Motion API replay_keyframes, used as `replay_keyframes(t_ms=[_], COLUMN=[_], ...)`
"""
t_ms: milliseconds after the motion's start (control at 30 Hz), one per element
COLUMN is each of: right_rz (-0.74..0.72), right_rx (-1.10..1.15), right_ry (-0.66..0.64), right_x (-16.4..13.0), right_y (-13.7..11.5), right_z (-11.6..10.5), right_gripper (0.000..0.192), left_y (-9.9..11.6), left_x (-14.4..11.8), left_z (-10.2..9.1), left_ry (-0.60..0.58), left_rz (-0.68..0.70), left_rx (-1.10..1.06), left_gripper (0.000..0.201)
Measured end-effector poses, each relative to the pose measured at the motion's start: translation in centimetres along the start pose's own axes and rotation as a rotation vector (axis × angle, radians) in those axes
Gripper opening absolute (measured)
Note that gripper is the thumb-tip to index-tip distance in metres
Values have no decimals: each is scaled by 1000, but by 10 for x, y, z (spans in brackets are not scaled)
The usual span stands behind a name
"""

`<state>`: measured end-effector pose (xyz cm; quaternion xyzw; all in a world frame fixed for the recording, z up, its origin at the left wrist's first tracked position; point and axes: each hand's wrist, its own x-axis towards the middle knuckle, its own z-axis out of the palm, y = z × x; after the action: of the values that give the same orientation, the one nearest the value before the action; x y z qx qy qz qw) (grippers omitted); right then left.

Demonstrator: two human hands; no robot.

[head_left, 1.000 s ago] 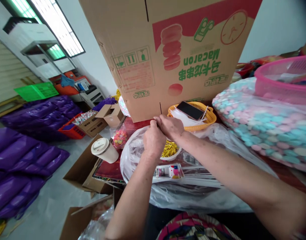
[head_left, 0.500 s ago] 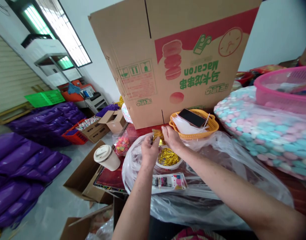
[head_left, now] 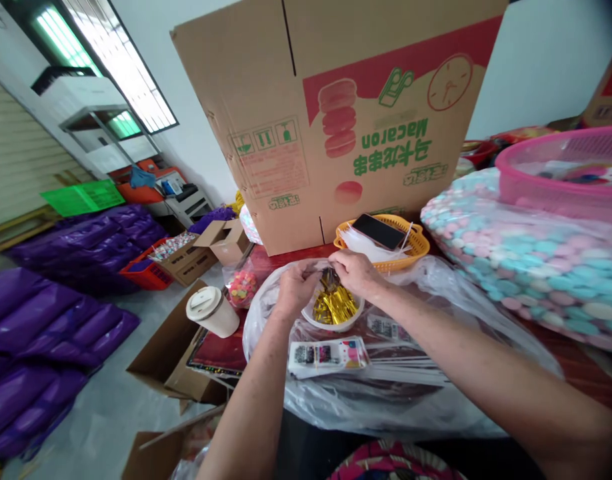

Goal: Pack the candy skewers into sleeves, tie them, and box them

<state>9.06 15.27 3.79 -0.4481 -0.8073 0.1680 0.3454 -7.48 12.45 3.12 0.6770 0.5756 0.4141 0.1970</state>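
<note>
Cardboard box (head_left: 336,113), paper cup (head_left: 212,311)

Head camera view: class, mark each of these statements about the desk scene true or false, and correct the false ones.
1. Both hands, left hand and right hand, meet above the bowl of gold twist ties. True.
2. A phone lies in the orange basket. True.
3. The paper cup has no lid. False: a lid covers it.
4. The big cardboard box shows its print upright. False: the print is upside down.
5. The pink basket sits on the floor. False: it rests on the bag of pastel candies.
</note>
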Motion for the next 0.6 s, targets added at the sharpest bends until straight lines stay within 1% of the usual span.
replay_keyframes(t_ms=[67,200,267,333,400,433,500,600], right_rz=[7,19,44,77,107,123,153,188], right_rx=[-1,16,27,44,72,89,122,160], right_ry=[-4,-31,-47,-34,-20,-26,-57,-114], right_x=[-1,-1,-1,0,2,3,5,6], right_y=[0,-3,-6,-10,-15,-17,-20,-24], right_z=[-2,-5,-8,-14,-21,-25,-30,-31], right_gripper=[23,19,17,18,19,19,17,17], left_y=[6,14,13,10,6,5,5,9], left_x=[-2,-2,0,2,3,3,1,-6], left_z=[-2,-5,-7,-10,-15,-16,-18,-18], left_ry=[27,59,88,141,163,149,84,-12], left_rz=[21,60,50,24,4,-1,-2,2], left_rx=[-19,-59,-76,-98,-131,-148,-176,-207], left_gripper=[28,21,20,19,21,21,19,19])
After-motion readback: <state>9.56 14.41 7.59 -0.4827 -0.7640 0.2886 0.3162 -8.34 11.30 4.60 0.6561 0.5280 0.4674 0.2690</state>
